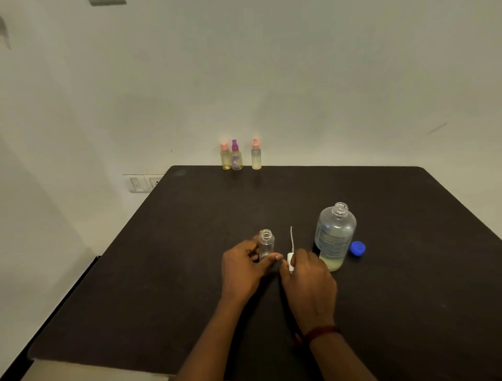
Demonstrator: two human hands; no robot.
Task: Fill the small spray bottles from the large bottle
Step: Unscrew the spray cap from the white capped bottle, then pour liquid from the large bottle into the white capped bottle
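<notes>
Head view: the left hand (244, 268) grips a small clear bottle (266, 244) (uncapped, upright). The right hand (307, 274) pinches a white sprayer (290, 261). The large bottle (334, 236) stands open, nearly empty.

Dark brown table (190, 272), matte top, rounded far corners, fills the lower frame. Plain off-white wall (298, 81) directly behind the table's far edge. White switch-and-socket plate (142, 183) on the wall just left of the table's far-left corner, partly cut off by it. Faint dark scuff mark (436, 128) on the wall above the table's far-right corner. Grey fixture (107, 2) high above the table's left side, cropped by the frame, type unclear. Pale surface (81, 374) below the table's near-left edge.
</notes>
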